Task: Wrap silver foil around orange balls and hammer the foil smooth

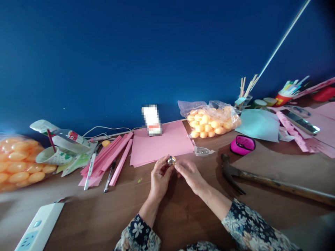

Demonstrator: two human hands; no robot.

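Note:
Between the fingertips of my left hand (160,177) is a small shiny round metal ball (171,161), silver and gold in colour. What exactly it is, I cannot make out. My right hand (191,174) meets it from the right, thumb and index finger closed at its edge; its other fingers are partly hidden. Both hands are held low over the brown table, just in front of the pink paper sheets (162,143). A small clear plastic packet (202,151) lies a little beyond my right hand.
Right of my hands lie a hammer (272,184) and a magenta band (243,145). Bags of orange balls (205,122) stand at the back and far left. Pink strips (107,158), pens (90,170), a tilted paper cup (53,156) and a power strip (39,226) occupy the left.

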